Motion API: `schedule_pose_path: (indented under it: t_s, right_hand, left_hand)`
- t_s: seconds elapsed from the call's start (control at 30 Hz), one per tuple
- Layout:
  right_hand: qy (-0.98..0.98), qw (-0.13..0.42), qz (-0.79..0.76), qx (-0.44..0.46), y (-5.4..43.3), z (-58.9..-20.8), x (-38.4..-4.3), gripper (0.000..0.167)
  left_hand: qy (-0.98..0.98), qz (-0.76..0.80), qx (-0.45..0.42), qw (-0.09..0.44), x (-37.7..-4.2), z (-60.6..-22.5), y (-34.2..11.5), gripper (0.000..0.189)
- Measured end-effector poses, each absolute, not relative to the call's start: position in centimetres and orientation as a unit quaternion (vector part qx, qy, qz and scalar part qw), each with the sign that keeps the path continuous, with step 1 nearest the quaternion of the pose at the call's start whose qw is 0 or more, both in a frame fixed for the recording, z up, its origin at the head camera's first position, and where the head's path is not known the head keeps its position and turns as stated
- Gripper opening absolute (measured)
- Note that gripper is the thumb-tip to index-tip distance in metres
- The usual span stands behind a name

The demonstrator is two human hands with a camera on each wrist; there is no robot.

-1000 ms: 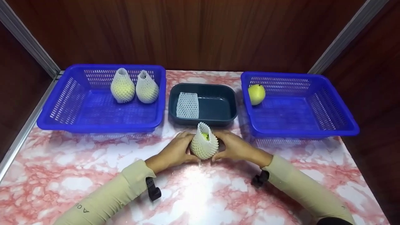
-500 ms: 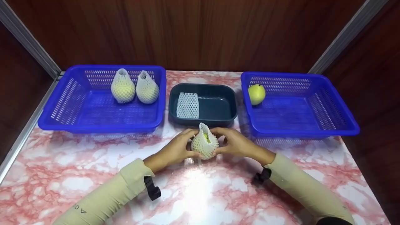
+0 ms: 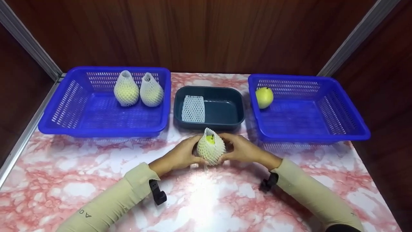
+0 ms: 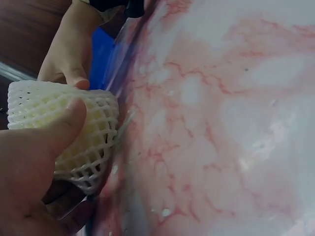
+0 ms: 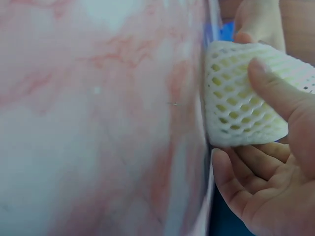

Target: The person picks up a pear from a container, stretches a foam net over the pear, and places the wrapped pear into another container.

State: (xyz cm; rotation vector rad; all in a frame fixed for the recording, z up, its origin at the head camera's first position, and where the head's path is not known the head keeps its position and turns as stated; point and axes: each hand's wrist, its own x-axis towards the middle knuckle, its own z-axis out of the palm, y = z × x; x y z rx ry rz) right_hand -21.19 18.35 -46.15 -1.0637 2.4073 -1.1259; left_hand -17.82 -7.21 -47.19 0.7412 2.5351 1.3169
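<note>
Between both hands, a yellow-green pear sits upright in a white foam net sleeve close over the table. The sleeve gapes at the top, where the fruit's stem shows, and one side rises to a point. My left hand grips the netted pear from the left. In the left wrist view its thumb lies along the netting, the fingers partly hidden underneath. From the right, my right hand holds the same pear. Its thumb presses the net in the right wrist view, fingers curving below.
Beyond the hands stands a dark tray with a flat foam net in it. A blue basket on the left holds two netted pears. Another blue basket on the right holds a bare pear.
The sleeve's opening has spread wider, so more of the pear's top and stem shows. Both hands have stayed around it with only slight shifts.
</note>
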Motion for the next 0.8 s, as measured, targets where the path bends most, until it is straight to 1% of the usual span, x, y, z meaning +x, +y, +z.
schedule_pose_path:
  t_s: [0.1,0.23,0.3,0.47,0.6,0.7,0.8]
  right_hand:
    - [0.818,0.16,-0.434,-0.341,18.3,-45.8,-21.3,0.068]
    - [0.79,0.183,-0.504,-0.297,18.0,-45.1,-21.1,0.065]
    - [0.773,0.187,-0.539,-0.278,17.8,-44.8,-20.9,0.065]
    - [0.744,0.168,-0.599,-0.243,17.3,-44.4,-20.4,0.061]
    - [0.715,0.159,-0.645,-0.218,16.9,-44.3,-20.0,0.057]
    - [0.699,0.153,-0.668,-0.205,16.7,-44.3,-19.6,0.052]
    - [0.693,0.147,-0.678,-0.196,16.5,-44.2,-19.3,0.049]
  left_hand:
    - [0.824,0.5,0.24,0.117,-17.9,-46.7,-7.5,0.086]
    - [0.772,0.58,0.22,0.138,-18.0,-45.9,-7.6,0.084]
    - [0.755,0.605,0.214,0.134,-18.1,-45.6,-7.6,0.081]
    - [0.732,0.64,0.206,0.112,-18.2,-45.2,-7.4,0.077]
    - [0.709,0.67,0.197,0.095,-18.1,-45.1,-7.1,0.084]
    - [0.689,0.697,0.178,0.093,-17.8,-45.0,-6.7,0.091]
    - [0.676,0.714,0.159,0.087,-17.6,-44.9,-6.3,0.09]
